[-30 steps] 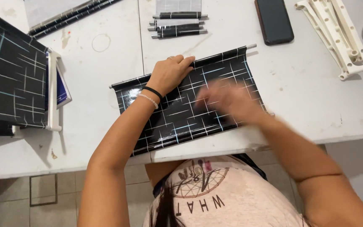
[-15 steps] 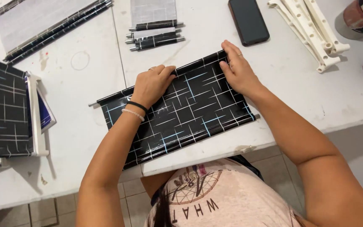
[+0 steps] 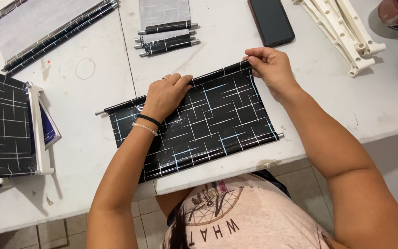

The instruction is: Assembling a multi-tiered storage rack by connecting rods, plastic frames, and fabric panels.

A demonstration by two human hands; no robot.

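A glossy black sheet with thin white and blue lines [image 3: 208,124] lies flat on the white table [image 3: 93,152] in front of me, a thin metal rod along its far edge and another along its near edge. My left hand [image 3: 164,96] presses flat on the sheet's far edge near the middle. My right hand [image 3: 269,68] pinches the sheet's far right corner between thumb and fingers.
A dark phone [image 3: 271,20] lies beyond the right hand. White plastic frame parts [image 3: 342,30] sit at the far right. Rolled patterned pieces with rods [image 3: 164,39] and a grey sheet [image 3: 47,23] lie at the back. A black patterned stack [image 3: 3,124] is at left.
My right hand went from rubbing over the sheet to its far right corner, where it now pinches the edge. The left hand stays pressed on the far edge.
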